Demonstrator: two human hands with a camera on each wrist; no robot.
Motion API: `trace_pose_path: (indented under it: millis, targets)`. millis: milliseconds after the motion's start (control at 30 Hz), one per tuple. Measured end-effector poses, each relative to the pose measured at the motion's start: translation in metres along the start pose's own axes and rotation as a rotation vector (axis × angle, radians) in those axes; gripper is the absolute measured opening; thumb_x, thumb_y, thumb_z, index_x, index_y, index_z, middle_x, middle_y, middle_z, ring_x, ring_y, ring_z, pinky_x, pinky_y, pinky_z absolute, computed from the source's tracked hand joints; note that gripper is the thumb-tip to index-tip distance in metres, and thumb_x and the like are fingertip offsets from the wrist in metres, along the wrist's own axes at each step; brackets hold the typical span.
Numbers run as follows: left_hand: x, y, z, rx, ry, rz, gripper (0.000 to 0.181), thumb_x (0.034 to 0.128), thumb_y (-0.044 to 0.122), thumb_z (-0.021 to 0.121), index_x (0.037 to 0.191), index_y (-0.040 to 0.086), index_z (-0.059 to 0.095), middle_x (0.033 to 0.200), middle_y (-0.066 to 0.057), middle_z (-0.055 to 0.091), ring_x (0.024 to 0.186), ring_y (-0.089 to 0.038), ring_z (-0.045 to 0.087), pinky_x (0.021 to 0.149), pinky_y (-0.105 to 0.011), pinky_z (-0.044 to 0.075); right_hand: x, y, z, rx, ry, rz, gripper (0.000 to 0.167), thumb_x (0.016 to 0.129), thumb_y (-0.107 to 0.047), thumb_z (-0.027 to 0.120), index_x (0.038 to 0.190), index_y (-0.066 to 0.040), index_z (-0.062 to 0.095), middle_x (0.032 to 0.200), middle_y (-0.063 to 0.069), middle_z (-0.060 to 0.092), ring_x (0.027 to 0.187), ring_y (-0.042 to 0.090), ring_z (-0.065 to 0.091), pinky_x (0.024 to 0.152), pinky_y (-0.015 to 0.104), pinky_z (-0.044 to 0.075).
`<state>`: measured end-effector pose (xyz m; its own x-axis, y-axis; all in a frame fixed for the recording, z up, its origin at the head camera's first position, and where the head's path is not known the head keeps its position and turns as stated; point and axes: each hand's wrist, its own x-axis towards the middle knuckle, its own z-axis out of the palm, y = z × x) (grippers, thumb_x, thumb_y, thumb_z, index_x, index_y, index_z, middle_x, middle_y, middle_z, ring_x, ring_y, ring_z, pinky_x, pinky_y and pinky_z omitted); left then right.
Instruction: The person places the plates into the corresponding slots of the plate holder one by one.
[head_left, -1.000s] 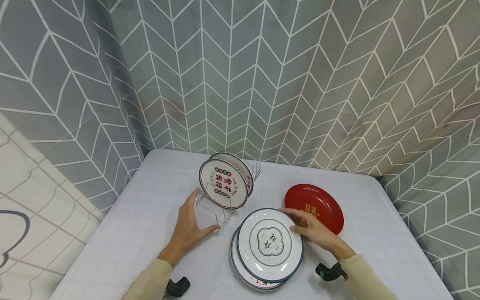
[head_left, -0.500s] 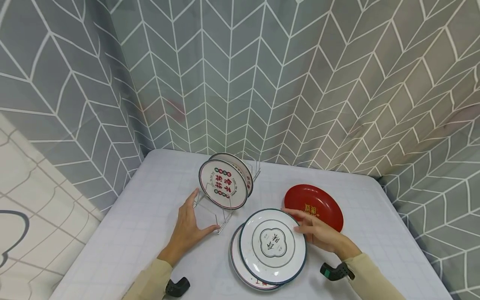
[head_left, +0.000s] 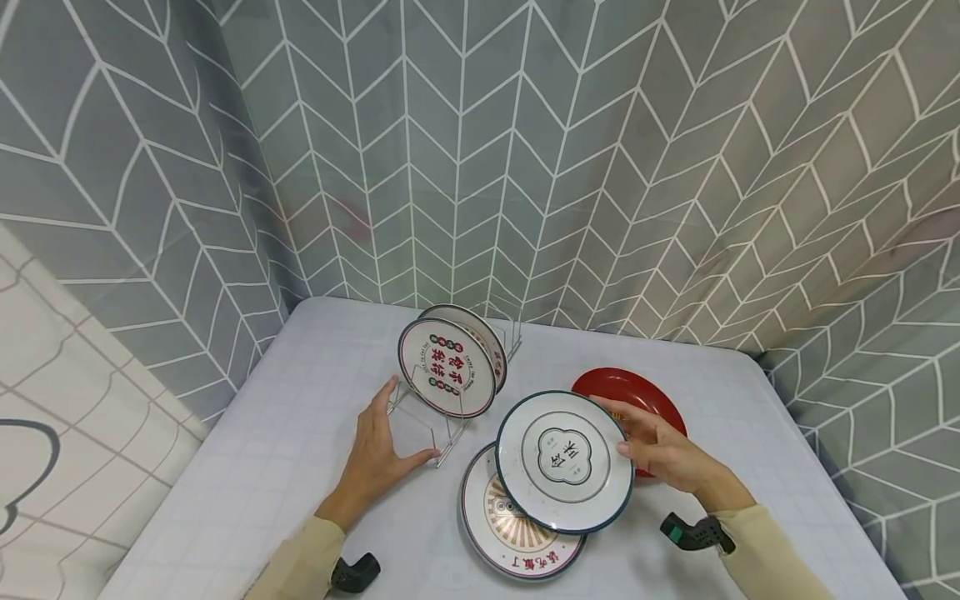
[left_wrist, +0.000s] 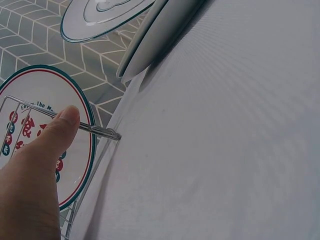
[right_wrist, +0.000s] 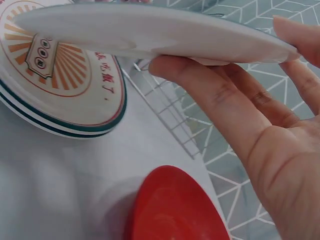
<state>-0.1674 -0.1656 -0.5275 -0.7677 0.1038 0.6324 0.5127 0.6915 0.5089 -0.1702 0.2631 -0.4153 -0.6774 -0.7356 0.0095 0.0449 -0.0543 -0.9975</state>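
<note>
Right hand (head_left: 667, 454) grasps a round white teal-rimmed plate (head_left: 564, 462)

Head: the plate hangs over a round white fan-patterned plate (head_left: 519, 542); a glossy red dish (head_left: 633, 385) lies toward the white-clothed table's (head_left: 300, 417) right edge. The left hand (head_left: 378, 454) grips a silver wire rack (head_left: 452, 445) nearer the far edge.

Left wrist: the thumb (left_wrist: 60, 130) presses the wire.

Right wrist: fingers (right_wrist: 215, 95) support the plate's underside; a second plate (right_wrist: 65, 133) shows beneath the fan-patterned one.
</note>
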Motion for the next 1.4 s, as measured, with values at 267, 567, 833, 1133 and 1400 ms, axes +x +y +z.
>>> trace_pose_path:
  millis: [267, 567, 833, 1133, 1400]
  targets:
    - [0.000, 0.001, -0.001, 0.008, -0.013, -0.017, 0.133, 0.0536, 0.043, 0.095, 0.154, 0.001, 0.018, 0.157, -0.016, 0.031, 0.135, -0.035, 0.037, 0.108, -0.050, 0.035, -0.001, -0.013, -0.005, -0.027, 0.034, -0.042, 0.065, 0.096, 0.012, 0.039, 0.155, -0.013, 0.027, 0.142, 0.003, 0.053, 0.118, 0.020, 0.062, 0.089, 0.039, 0.058]
    - [0.001, -0.001, -0.002, 0.014, -0.036, -0.025, 0.131, 0.0576, 0.044, 0.093, 0.154, 0.002, 0.016, 0.157, -0.017, 0.030, 0.137, -0.033, 0.035, 0.109, -0.050, 0.034, -0.002, -0.025, -0.006, -0.038, 0.061, -0.073, 0.063, 0.098, 0.012, 0.039, 0.154, -0.015, 0.030, 0.139, 0.001, 0.054, 0.116, 0.017, 0.063, 0.089, 0.032, 0.058]
    - [0.000, -0.002, -0.001, 0.017, -0.033, -0.025, 0.132, 0.0570, 0.047, 0.093, 0.154, 0.002, 0.016, 0.157, -0.015, 0.030, 0.137, -0.033, 0.036, 0.109, -0.049, 0.034, -0.005, -0.027, -0.010, 0.001, 0.084, -0.100, 0.064, 0.096, 0.015, 0.037, 0.154, -0.013, 0.030, 0.141, -0.001, 0.053, 0.119, 0.014, 0.061, 0.092, 0.030, 0.056]
    - [0.000, -0.002, -0.001, 0.030, -0.009, 0.003, 0.133, 0.0548, 0.047, 0.093, 0.153, 0.000, 0.018, 0.156, -0.016, 0.032, 0.135, -0.034, 0.037, 0.108, -0.049, 0.035, -0.005, -0.028, -0.015, -0.039, 0.063, -0.141, 0.064, 0.097, 0.015, 0.034, 0.156, -0.010, 0.025, 0.146, -0.002, 0.048, 0.124, 0.012, 0.056, 0.091, 0.029, 0.057]
    - [0.000, -0.002, 0.000, 0.017, -0.012, -0.004, 0.133, 0.0542, 0.046, 0.094, 0.154, 0.001, 0.018, 0.157, -0.016, 0.031, 0.136, -0.034, 0.036, 0.109, -0.049, 0.034, 0.003, -0.056, -0.027, -0.033, 0.071, -0.198, 0.064, 0.098, 0.014, 0.032, 0.156, -0.013, 0.026, 0.136, 0.004, 0.056, 0.117, 0.017, 0.063, 0.092, 0.030, 0.056]
